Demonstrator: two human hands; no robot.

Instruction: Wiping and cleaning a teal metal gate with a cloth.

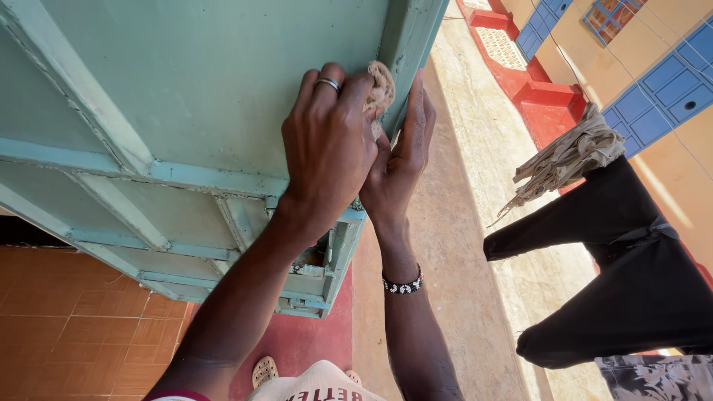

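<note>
A pale green metal door (193,96) with raised framing fills the left of the head view. My left hand (330,145), with a ring on one finger, presses a small beige cloth (382,87) against the door near its edge. My right hand (405,160), a beaded bracelet on its wrist, lies flat with its fingers along the door's edge (413,44), right beside the left hand. The cloth is mostly hidden under my left fingers.
Below lie orange floor tiles (67,319), a red step (304,338) and a concrete walkway (475,223). Black trousers (624,267) and a beige rag (568,160) hang at right. A yellow wall with blue panels (661,82) stands beyond.
</note>
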